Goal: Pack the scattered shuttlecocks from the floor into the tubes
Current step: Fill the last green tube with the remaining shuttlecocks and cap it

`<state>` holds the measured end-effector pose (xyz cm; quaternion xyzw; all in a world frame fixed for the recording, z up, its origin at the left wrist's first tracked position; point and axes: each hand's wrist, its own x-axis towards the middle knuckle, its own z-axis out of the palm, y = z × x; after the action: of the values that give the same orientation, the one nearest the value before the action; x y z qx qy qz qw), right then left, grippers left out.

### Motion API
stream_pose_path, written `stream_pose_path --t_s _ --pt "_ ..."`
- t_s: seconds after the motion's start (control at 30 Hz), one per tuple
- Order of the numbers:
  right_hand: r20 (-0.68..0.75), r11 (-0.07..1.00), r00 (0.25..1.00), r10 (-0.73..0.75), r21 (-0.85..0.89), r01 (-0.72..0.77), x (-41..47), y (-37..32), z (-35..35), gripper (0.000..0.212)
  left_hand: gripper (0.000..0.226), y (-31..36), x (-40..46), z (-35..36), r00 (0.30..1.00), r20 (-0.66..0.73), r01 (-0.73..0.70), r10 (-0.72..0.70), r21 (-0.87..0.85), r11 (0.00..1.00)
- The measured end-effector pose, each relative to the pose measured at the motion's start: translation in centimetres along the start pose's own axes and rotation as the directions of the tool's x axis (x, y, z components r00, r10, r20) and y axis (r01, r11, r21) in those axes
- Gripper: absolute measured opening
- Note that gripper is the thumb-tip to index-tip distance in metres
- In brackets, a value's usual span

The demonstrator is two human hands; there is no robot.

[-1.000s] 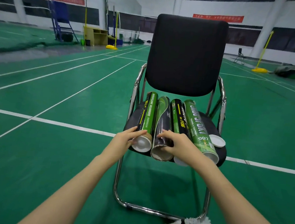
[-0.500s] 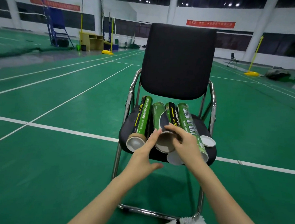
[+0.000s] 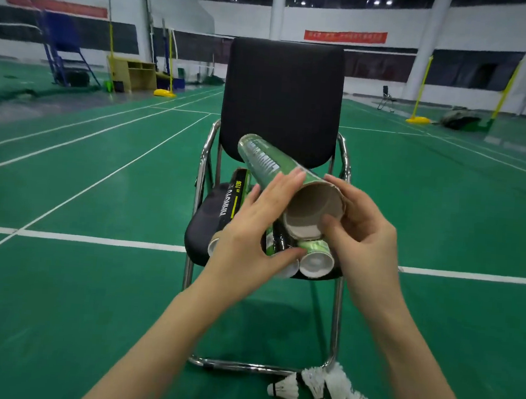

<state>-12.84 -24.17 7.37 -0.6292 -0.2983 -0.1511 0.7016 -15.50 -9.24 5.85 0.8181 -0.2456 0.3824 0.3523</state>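
**courtrat:** so where's the tube at? and what are the hands doing

**netpost_nina:** both hands have one green shuttlecock tube (image 3: 269, 165) lifted off the seat, open cardboard mouth pointing back at the camera, far end tilted up toward 11 o'clock in front of the black chair (image 3: 282, 100) back. Right hand (image 3: 362, 238) has its fingers curled round the mouth end from the 3 o'clock side, thumb at the rim. Left hand (image 3: 253, 230) is at the tube's 9 o'clock side, fingers straight and close together, lying flat against the wall, thumb stretched out under it

**courtrat:** rest of the tubes?

**netpost_nina:** on the chair seat, below the lifted one. A black tube with yellow-green stripe (image 3: 232, 197) at 9 o'clock, partly behind the left hand, and a capped green tube (image 3: 316, 260) with a white end at 5 o'clock of the lifted mouth. There's a dark one between them, mostly hidden

**courtrat:** shuttles?

**netpost_nina:** a bunch of white shuttlecocks (image 3: 328, 393) lying on the green court floor (image 3: 75, 294), right by the chair's front rail at 5 o'clock, well below the hands
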Motion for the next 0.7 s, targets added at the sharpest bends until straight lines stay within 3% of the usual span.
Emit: stream_pose_path --t_s 0.1,0.2,0.37,0.5,0.6,0.7 --pt "0.023 0.994 1.000 0.015 0.107 -0.017 -1.4 -1.0 -0.8 0.043 0.086 0.5 0.3 -0.9 0.992 0.036 -0.122 0.118 0.162 0.979" --pt "0.089 0.968 0.986 0.143 0.197 -0.158 -3.3 -0.4 -1.3 0.041 0.077 0.1 -0.5 -1.4 0.984 0.081 -0.172 0.156 0.257 0.951" --pt "0.201 0.894 0.921 0.334 0.240 -0.377 -5.8 2.5 -2.3 0.044 0.069 -0.2 -3.3 -0.9 0.975 0.211 -0.116 0.069 0.224 0.968" --pt "0.280 0.807 0.869 0.409 0.333 -0.487 -7.4 4.3 -3.3 0.038 0.071 -0.3 -4.8 0.8 0.960 0.276 -0.136 0.041 0.332 0.934" --pt "0.336 0.818 0.862 0.380 0.313 -0.483 -8.2 4.9 -3.8 0.058 0.073 -0.3 -5.4 2.2 0.964 0.266 -0.126 0.025 0.370 0.920" --pt "0.295 0.882 0.883 0.364 0.196 -0.429 -8.6 5.7 -4.0 0.076 0.074 -0.5 -5.8 3.4 0.958 0.287 -0.155 0.027 0.434 0.887"
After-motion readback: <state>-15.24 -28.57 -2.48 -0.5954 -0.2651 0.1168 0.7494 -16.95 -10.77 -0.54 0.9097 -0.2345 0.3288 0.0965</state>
